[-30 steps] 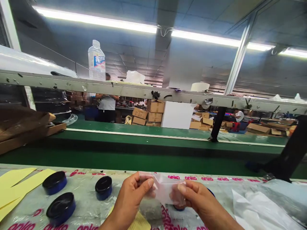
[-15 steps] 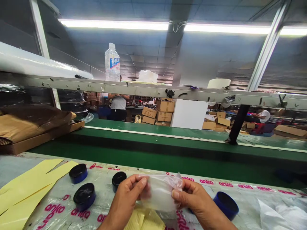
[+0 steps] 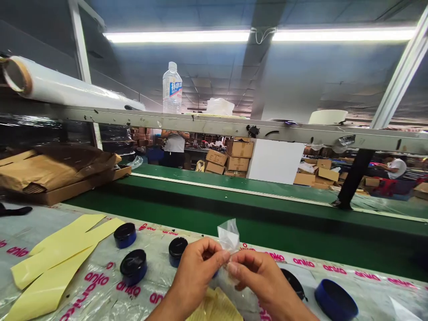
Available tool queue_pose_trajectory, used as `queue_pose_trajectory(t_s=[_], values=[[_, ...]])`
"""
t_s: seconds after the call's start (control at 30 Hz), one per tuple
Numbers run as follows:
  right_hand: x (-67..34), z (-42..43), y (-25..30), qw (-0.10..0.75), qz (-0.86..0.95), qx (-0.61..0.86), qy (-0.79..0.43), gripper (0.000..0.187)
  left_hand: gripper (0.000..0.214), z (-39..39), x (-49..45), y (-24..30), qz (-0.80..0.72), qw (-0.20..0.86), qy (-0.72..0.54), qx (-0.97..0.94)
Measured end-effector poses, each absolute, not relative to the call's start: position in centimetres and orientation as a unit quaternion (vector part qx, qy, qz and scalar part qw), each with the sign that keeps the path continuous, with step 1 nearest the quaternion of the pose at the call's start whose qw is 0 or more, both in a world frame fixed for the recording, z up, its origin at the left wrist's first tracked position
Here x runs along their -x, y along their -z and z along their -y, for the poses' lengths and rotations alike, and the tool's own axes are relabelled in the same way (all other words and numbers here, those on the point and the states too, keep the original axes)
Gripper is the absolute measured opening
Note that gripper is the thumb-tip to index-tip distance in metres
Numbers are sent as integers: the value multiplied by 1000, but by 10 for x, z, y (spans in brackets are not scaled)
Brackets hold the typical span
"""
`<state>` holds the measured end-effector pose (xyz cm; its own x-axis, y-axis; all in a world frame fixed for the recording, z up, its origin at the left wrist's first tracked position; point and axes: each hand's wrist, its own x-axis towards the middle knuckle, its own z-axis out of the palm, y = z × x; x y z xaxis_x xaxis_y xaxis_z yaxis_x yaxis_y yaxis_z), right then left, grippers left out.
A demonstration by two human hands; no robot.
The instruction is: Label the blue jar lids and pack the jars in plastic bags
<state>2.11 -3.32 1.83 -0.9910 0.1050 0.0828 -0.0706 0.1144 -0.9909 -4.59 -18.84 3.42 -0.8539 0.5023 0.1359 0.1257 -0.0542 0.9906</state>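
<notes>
Between both hands is a small clear plastic bag [image 3: 229, 234], its upper part sticking up above the fingertips. My left hand [image 3: 203, 265] pinches it between thumb and forefinger. My right hand [image 3: 252, 272] pinches it right beside, the fingertips of both hands almost touching. Below them lies a crumpled piece of yellow paper [image 3: 216, 305], partly covered by the hands. A black-topped blue round piece [image 3: 177, 250] stands just left of my left hand. To the right of my right hand are a black disc-like piece [image 3: 292, 283], partly hidden, and a blue ring-shaped piece [image 3: 335, 299].
Yellow paper strips [image 3: 55, 263] and two more black-and-blue round pieces [image 3: 133, 266] lie at left on the printed plastic sheet. A green conveyor belt [image 3: 200, 203] runs behind. Above it, a metal shelf bar [image 3: 207, 125] carries a bottle [image 3: 172, 91] and a film roll [image 3: 67, 84].
My hands have come together, and the bag, spread flat between them before, is now gathered at the fingertips. The view has shifted left, showing the black piece beside my right hand.
</notes>
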Motion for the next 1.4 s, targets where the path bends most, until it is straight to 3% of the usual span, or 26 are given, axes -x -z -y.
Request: queue_pose_trajectory(t_s=[0.3, 0.53, 0.7, 0.8, 0.9, 1.0, 1.1, 1.2, 1.4], values=[[-22, 38, -11, 31, 602, 65, -795, 41, 42, 197, 58, -18, -665, 175, -690, -228], [-23, 36, -3, 9, 575, 54, -816, 42, 38, 203, 57, -20, -689, 155, -669, -233], [-18, 34, 4, 57, 554, 121, -822, 35, 31, 205, 54, -20, -696, 126, -671, -223], [-6, 31, 9, 113, 585, 170, -785, 34, 23, 204, 55, -19, -702, 91, -658, -256], [13, 28, 10, 157, 632, 164, -741, 33, 11, 202, 69, -18, -769, -28, -555, -315], [36, 23, 9, 215, 745, 116, -621, 29, 12, 198, 95, -17, -819, -131, -446, -338], [57, 20, 12, 256, 818, 82, -509, 25, 18, 192, 120, -10, -846, -167, -389, -323], [66, 18, 19, 265, 861, 73, -427, 13, 30, 190, 129, 0, -866, -180, -323, -337], [50, 15, 36, 223, 914, 47, -335, 6, 18, 203, 114, 15, -870, -177, -266, -377]])
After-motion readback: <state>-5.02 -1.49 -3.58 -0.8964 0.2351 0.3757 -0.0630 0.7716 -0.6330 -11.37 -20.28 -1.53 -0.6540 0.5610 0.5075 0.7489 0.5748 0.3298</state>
